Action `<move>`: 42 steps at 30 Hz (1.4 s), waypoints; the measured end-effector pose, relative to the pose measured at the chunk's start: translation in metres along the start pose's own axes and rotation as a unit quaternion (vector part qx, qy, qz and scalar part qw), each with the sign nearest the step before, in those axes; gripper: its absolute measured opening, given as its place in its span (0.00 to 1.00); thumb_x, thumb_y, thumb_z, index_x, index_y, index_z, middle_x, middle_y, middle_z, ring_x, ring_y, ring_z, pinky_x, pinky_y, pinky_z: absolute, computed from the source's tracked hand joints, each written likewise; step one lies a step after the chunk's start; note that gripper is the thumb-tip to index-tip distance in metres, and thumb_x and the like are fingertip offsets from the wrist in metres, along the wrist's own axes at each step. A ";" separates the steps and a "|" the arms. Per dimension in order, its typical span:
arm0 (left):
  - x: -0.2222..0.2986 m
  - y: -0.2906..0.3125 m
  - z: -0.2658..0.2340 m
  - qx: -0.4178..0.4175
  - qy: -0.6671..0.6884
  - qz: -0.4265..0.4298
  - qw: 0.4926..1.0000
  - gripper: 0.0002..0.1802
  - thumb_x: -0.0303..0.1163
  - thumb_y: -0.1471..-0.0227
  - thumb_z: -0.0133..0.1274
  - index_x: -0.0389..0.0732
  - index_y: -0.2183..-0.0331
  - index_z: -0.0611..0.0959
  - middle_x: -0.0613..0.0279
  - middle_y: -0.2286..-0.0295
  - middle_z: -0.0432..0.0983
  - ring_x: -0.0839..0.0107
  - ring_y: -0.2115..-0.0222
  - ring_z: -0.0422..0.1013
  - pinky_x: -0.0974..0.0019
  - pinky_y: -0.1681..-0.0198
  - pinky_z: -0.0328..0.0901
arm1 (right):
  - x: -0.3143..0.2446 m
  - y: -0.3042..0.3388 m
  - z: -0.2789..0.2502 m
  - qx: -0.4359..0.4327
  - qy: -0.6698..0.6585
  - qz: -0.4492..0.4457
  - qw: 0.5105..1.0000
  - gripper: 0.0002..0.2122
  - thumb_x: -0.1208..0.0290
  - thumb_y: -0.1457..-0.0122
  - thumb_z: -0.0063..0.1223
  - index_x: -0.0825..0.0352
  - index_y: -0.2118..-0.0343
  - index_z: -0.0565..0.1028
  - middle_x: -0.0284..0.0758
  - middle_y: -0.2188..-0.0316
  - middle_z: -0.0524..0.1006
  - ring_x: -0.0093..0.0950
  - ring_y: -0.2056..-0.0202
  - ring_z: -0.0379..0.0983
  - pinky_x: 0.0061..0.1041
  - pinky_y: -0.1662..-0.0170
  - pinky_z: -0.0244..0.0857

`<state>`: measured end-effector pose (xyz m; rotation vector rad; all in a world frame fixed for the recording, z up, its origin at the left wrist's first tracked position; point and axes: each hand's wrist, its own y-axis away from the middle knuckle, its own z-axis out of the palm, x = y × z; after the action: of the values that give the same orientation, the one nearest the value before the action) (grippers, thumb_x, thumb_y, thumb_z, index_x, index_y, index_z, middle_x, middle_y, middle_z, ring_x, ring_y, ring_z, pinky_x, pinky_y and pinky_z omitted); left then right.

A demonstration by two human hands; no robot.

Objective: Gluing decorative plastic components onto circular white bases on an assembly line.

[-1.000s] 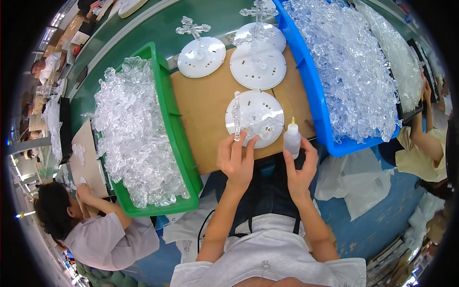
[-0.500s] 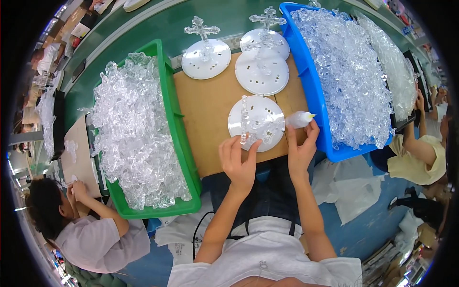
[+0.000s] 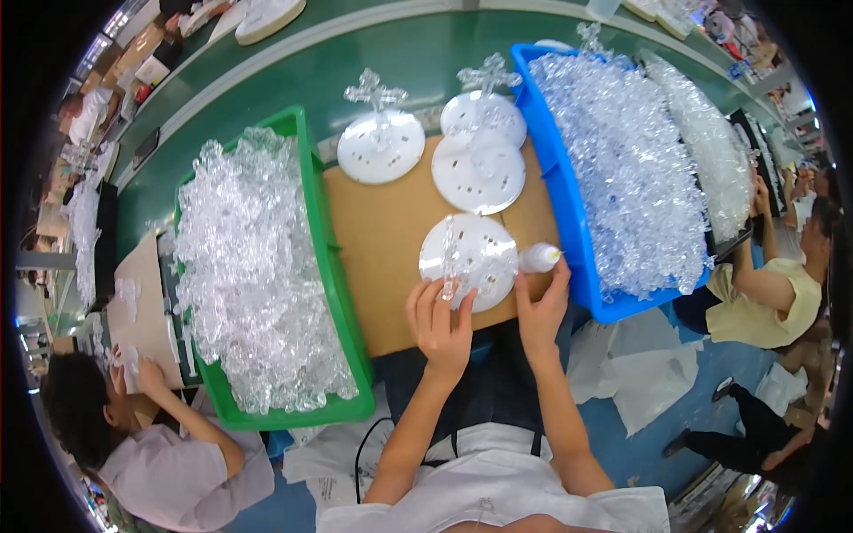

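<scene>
In front of me, a round white disc point(image 3: 489, 253) with small slots lies on the brown board. A clear ornate plastic piece point(image 3: 450, 235) crosses its left part, its near end between the thumb and fingers of my left hand point(image 3: 440, 329). My right hand point(image 3: 542, 320) is curled around a small translucent squeeze bottle point(image 3: 536, 258) with a yellow tip, beside the disc's right edge. The right thumb is near the disc's rim. Part of the grip on the bottle is hidden.
A green bin point(image 3: 311, 213) of clear plastic pieces stands left, a blue bin point(image 3: 564, 204) of similar pieces right. Beyond are white discs point(image 3: 378, 164) bearing clear crosses, two overlapping. Co-workers sit on both sides; a person point(image 3: 182, 453) at left handles small clear pieces.
The view has shifted, so the board and bins appear lower. My left hand stays at the clear piece; my right hand and the bottle are slightly closer to the disc.
</scene>
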<state>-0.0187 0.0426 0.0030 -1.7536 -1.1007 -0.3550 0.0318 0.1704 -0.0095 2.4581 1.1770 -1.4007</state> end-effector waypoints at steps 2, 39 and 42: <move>0.002 -0.001 0.002 0.002 0.009 -0.005 1.000 0.18 0.22 0.63 0.64 0.35 0.64 0.81 0.54 0.65 0.74 0.54 0.59 0.68 0.59 0.57 0.64 | 0.001 0.002 -0.002 -0.002 -0.005 0.005 1.000 0.28 0.68 0.47 0.59 0.74 0.46 0.60 0.48 0.51 0.67 0.42 0.48 0.63 0.35 0.45 0.55; -0.016 0.004 -0.007 -0.028 -0.014 -0.003 1.000 0.18 0.26 0.66 0.66 0.38 0.67 0.79 0.58 0.63 0.74 0.53 0.59 0.68 0.55 0.56 0.62 | -0.122 -0.447 -0.124 -0.056 0.172 -0.357 0.916 0.13 0.65 0.47 0.57 0.58 0.59 0.75 0.32 0.78 0.76 0.19 0.78 0.71 0.21 0.74 0.62; -0.016 0.003 -0.002 -0.008 0.012 0.005 1.000 0.18 0.27 0.65 0.66 0.38 0.67 0.80 0.60 0.63 0.75 0.55 0.58 0.68 0.56 0.55 0.61 | -0.204 -0.327 -0.121 -0.156 0.129 -0.323 0.924 0.12 0.67 0.45 0.55 0.62 0.59 0.75 0.28 0.75 0.76 0.14 0.74 0.69 0.15 0.72 0.61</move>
<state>-0.0248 0.0324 -0.0083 -1.7630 -1.0749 -0.3790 -0.1553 0.3317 0.3108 2.1550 2.2196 -0.8729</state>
